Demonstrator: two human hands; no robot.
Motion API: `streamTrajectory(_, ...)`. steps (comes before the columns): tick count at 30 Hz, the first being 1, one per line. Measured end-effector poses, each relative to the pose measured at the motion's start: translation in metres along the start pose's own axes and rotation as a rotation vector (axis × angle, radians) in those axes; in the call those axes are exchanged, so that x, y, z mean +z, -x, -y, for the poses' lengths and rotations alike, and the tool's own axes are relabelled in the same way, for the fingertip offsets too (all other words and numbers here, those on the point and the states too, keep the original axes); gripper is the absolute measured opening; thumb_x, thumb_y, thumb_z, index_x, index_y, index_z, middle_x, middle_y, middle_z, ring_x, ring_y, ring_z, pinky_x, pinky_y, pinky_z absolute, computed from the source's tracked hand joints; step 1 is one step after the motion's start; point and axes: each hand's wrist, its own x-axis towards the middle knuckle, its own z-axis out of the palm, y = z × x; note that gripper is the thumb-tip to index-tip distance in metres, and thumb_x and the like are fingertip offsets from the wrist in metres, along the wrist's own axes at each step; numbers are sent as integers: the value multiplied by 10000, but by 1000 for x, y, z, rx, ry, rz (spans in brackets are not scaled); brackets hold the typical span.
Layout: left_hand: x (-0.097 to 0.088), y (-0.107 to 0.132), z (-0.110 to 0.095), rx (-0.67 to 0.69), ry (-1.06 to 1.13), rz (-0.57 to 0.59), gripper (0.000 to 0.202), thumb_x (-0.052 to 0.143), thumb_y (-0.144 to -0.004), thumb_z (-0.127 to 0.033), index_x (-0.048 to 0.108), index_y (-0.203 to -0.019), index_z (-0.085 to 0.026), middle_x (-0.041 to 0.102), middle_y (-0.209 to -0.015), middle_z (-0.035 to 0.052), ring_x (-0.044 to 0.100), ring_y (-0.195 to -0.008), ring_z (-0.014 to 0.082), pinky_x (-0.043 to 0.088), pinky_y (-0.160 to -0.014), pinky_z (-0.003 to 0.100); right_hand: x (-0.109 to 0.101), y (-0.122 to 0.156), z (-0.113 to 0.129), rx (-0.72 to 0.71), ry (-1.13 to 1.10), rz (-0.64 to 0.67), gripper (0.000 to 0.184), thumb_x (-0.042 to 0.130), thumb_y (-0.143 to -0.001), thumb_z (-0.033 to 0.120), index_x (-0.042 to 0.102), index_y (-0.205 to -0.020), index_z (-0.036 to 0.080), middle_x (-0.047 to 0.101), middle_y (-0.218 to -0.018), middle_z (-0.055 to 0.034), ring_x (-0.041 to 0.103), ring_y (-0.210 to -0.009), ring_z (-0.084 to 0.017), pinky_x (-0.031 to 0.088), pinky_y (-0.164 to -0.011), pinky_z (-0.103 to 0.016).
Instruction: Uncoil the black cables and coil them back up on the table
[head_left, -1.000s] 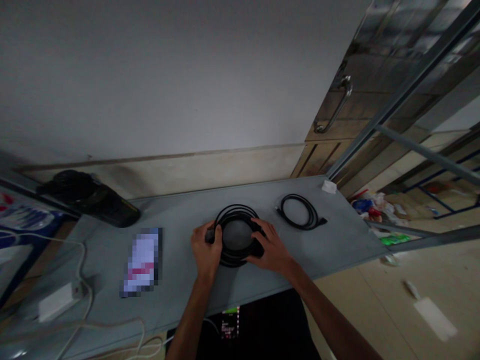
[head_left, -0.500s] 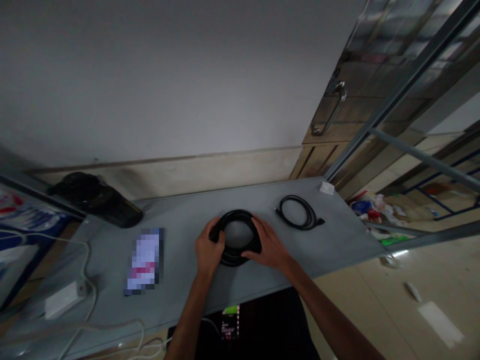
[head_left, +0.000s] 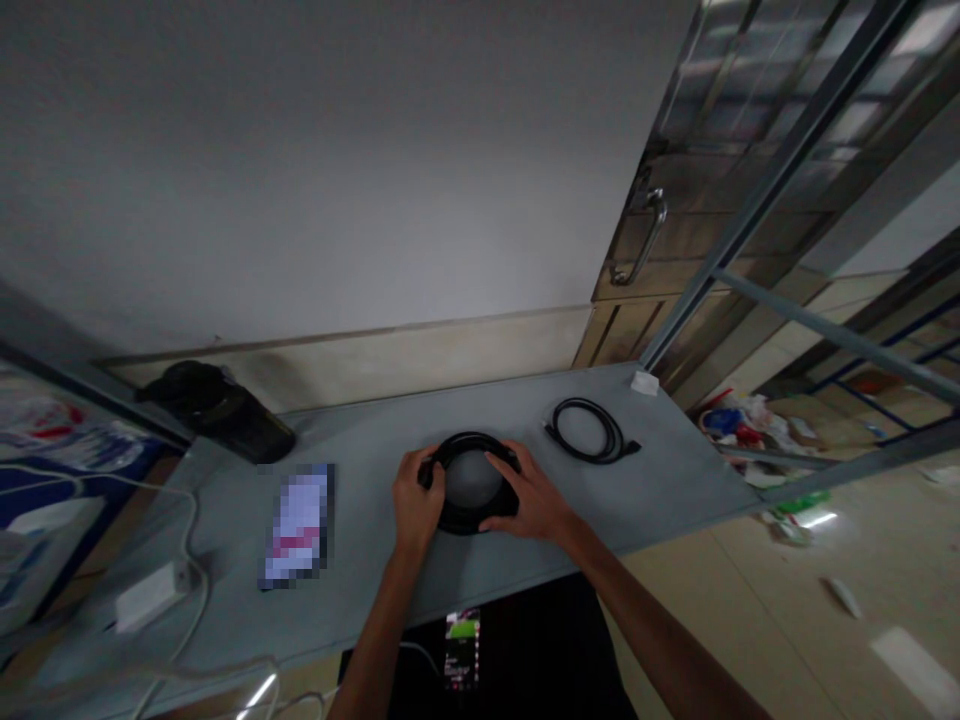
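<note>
A thick black cable coil [head_left: 469, 448] lies on the grey table [head_left: 352, 440] in front of me. My left hand [head_left: 415, 505] grips its left side, fingers curled over the strands. My right hand [head_left: 526, 495] rests on the coil's right side with fingers bent over it. A second, thinner black cable coil [head_left: 589, 432] lies apart to the right on the same table.
A blurred-out flat item [head_left: 298, 525] lies left of my hands. A black bag [head_left: 217, 412] sits at the back left by the wall. A white adapter [head_left: 146, 597] with white cords is at the front left. A small white piece [head_left: 644, 382] marks the far right corner. A phone screen [head_left: 461, 645] glows below the table edge.
The view has tilted and shifted slightly. Both hands stayed on the thick coil, drawing in a little closer around it; the coil looks tighter.
</note>
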Motion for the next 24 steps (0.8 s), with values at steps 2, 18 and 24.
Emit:
streamTrajectory(2,-1,-1,0,30,-22,28,268,598,-1056,-324,779,-1214,-206,774,-1195,133,752,-1129,326,598,-1076,529,-2,0,1,-35,15,26,1290,955,-732,823,458,-1755,213,290,-1801,-260,350,-1684,-446,416,-1356,-660)
streamTrajectory(18,-45,56,12,294,-156,330,609,955,-890,-567,739,-1399,-311,418,-1804,139,493,-1627,432,492,-1306,656,-4,-1,3,-46,-31,11,916,989,-729,751,695,-1384,183,443,-1720,-241,470,-1616,-398,482,-1327,-608)
streamTrajectory(24,-45,52,17,269,-138,320,570,999,-838,-399,765,-1350,-315,482,-1753,131,534,-1594,435,503,-1296,668,-2,1,2,-65,-6,33,938,1017,-664,770,726,-1344,193,424,-1733,-234,463,-1620,-424,494,-1311,-629)
